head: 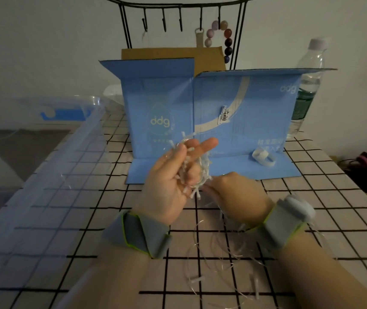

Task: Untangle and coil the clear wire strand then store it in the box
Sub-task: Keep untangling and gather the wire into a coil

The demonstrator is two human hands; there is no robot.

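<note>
Your left hand (173, 175) is raised palm-up over the middle of the surface, fingers curled round a small bundle of clear wire strand with white plastic tips (197, 175) already wound into loops. Your right hand (233, 195) sits just right of it, fingertips pinching the strand at the bundle's lower edge, apparently feeding the next turn. So the coiling looks partly done: a good length of strand lies loose in tangled curves on the black-and-white checked surface (200, 219) near you, below your right wrist. That has to be drawn up and wound on. Storing is not yet begun. The large clear plastic storage box (51, 175) waits open at the left. Behind your hands stands a blue printed cardboard carton (233, 112), with a clear water bottle (309, 81) far right.
</note>
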